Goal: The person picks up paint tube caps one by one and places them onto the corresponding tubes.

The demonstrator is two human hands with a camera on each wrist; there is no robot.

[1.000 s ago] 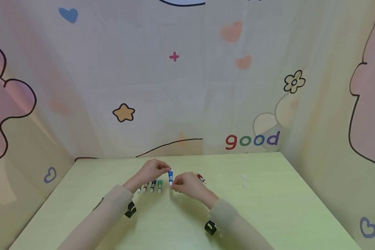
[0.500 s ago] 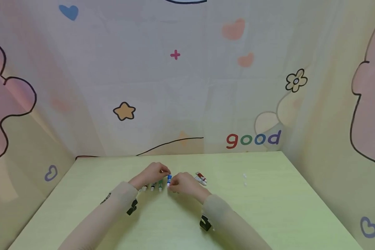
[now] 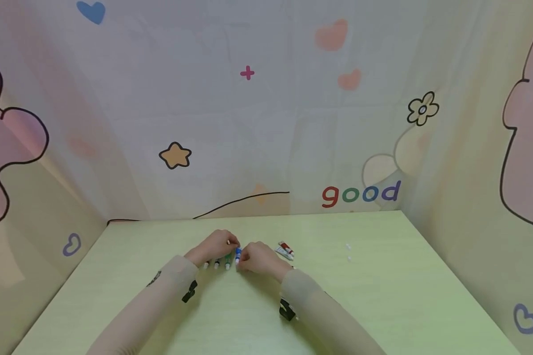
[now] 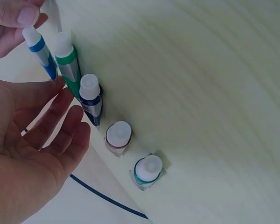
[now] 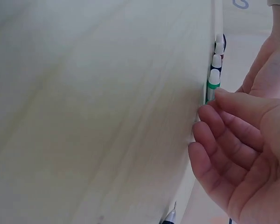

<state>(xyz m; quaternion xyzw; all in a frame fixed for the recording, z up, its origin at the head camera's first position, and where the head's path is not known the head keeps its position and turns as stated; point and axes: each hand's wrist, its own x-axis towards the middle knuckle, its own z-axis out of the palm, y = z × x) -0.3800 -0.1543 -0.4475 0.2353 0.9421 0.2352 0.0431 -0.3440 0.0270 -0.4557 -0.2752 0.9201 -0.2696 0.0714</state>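
A small blue paint tube [image 3: 238,255] with a white cap lies between my two hands, at the right end of a row of tubes. My left hand [image 3: 216,245] pinches its flat tail with thumb and forefinger; the other fingers are loosely bent. My right hand [image 3: 259,259] has thumb and forefinger together at the white cap, which shows in the left wrist view beside the thumb tip. In the right wrist view these fingers hide the blue tube. Beside it stand a green tube [image 4: 69,63], a dark blue tube [image 4: 91,98] and further white-capped tubes [image 4: 118,135].
Behind my right hand lie a red tube [image 3: 286,247] and a white tube [image 3: 284,253] side by side. Small white pieces [image 3: 349,259] are on the right of the pale table [image 3: 382,296]. A printed cloth [image 3: 231,123] rises at the table's back edge.
Both hands have moved slightly left, bringing the blue tube down and in beside the green one. The red and white tubes behind the right hand have come into fuller view.
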